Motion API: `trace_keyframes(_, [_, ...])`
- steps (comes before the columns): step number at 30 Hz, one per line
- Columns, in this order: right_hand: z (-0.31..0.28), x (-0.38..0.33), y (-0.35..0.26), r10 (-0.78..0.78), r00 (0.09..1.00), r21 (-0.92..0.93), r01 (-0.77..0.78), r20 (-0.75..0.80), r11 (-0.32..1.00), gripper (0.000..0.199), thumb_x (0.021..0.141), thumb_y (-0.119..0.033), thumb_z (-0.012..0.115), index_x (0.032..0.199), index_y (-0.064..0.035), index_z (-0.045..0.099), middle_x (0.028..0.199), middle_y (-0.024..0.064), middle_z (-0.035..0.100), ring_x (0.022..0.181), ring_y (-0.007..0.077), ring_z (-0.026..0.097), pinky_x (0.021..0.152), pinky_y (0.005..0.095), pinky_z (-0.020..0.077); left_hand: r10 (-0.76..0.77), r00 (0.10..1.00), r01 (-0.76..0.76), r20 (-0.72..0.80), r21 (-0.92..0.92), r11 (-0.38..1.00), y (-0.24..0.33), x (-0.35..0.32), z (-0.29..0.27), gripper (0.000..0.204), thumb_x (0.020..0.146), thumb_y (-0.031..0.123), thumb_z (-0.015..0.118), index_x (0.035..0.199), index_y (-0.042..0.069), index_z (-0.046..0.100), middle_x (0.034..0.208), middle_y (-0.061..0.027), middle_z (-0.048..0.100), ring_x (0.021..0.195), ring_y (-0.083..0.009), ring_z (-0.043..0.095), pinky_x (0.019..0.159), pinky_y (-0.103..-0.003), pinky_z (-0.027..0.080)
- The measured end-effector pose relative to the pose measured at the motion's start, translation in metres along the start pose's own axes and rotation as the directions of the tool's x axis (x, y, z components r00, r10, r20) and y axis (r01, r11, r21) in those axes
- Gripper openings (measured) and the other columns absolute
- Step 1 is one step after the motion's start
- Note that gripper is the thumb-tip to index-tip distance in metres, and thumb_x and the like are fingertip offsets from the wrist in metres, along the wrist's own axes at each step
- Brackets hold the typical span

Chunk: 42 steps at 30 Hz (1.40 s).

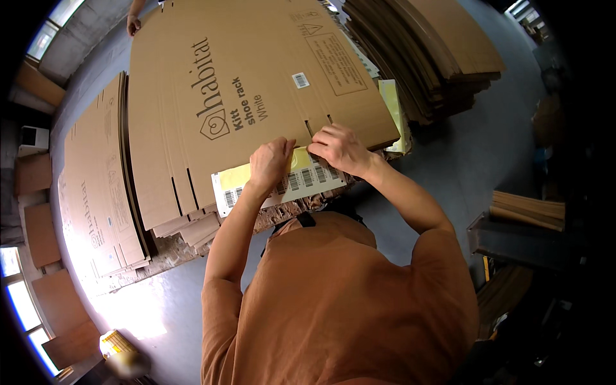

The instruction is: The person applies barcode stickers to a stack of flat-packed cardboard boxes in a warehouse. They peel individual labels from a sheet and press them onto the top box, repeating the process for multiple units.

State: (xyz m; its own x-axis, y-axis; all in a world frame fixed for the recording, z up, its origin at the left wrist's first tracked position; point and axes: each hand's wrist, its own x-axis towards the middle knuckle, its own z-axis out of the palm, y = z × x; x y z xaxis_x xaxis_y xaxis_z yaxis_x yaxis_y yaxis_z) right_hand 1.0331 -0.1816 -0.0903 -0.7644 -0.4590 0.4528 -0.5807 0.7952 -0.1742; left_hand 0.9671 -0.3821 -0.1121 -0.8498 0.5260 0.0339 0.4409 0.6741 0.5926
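A sheet of barcode labels [321,176], with white labels and bare yellow backing, lies along the near edge of a flat printed cardboard box [173,115]. My left hand [271,163] is closed over the sheet's upper edge, fingertips pinched together. Close by on the right, my right hand [337,146] pinches at the same edge, its fingers curled in. A strip of yellow backing shows between the two hands. Whether a single label is between my fingertips is too small to tell. The flat box carries a small white barcode label [300,80] on its face.
More flat cardboard boxes [96,173] are stacked at the left, and another cardboard stack [417,51] stands at the far right. Yellow-and-white sheets [394,109] stick out by the box's right corner. At the far left edge, another person's hand [133,25] touches the box.
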Motion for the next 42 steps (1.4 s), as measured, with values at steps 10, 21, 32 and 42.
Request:
trace_keyframes(10, [-0.047, 0.034, 0.010, 0.727, 0.687, 0.833, -0.413, 0.019, 0.369, 0.017, 0.090, -0.013, 0.064, 0.095, 0.0033, 0.063, 0.087, 0.0048, 0.065, 0.081, 0.0125, 0.062, 0.071, 0.0251, 0.0501, 0.124, 0.988, -0.108, -0.094, 0.154, 0.982, 0.000, -0.014, 0.014, 0.026, 0.095, 0.030, 0.055, 0.083, 0.007, 0.055, 0.076, -0.0170, 0.065, 0.064, -0.0403, 0.063, 0.054, -0.050, 0.049])
trace_keyframes(21, [0.078, 0.049, -0.036, 0.856, 0.512, 0.324, -0.799, -0.072, 0.506, 0.018, 0.078, -0.022, 0.067, 0.076, -0.0038, 0.066, 0.107, 0.0093, 0.059, 0.109, 0.0306, 0.050, 0.096, 0.0457, 0.0375, 0.319, 0.918, -0.281, -0.236, 0.181, 0.943, -0.010, -0.060, 0.010, 0.016, 0.088, 0.014, 0.063, 0.084, 0.007, 0.050, 0.071, -0.0107, 0.058, 0.063, -0.0298, 0.062, 0.056, -0.041, 0.049])
trace_keyframes(32, [0.095, 0.040, -0.034, 0.809, 0.550, 0.265, -0.764, -0.208, 0.588, 0.011, 0.076, -0.015, 0.064, 0.069, -0.0068, 0.067, 0.106, 0.0083, 0.057, 0.107, 0.0299, 0.047, 0.090, 0.0482, 0.0338, 0.082, 0.991, -0.049, -0.110, 0.279, 0.959, -0.008, -0.048, 0.011, 0.052, 0.094, 0.032, 0.055, 0.138, 0.007, 0.043, 0.093, -0.0151, 0.066, 0.074, -0.0332, 0.066, 0.062, -0.043, 0.055])
trace_keyframes(42, [0.103, 0.065, -0.032, 0.858, 0.486, 0.125, -0.853, -0.167, 0.508, 0.043, 0.078, -0.024, 0.063, 0.108, 0.0026, 0.048, 0.115, 0.0186, 0.046, 0.116, 0.0330, 0.042, 0.098, 0.0531, 0.0340, 0.146, 0.988, -0.108, -0.040, 0.485, 0.868, -0.029, -0.031, 0.005, 0.040, 0.097, 0.022, 0.050, 0.136, 0.015, 0.052, 0.096, -0.0151, 0.070, 0.072, -0.0292, 0.067, 0.059, -0.042, 0.052])
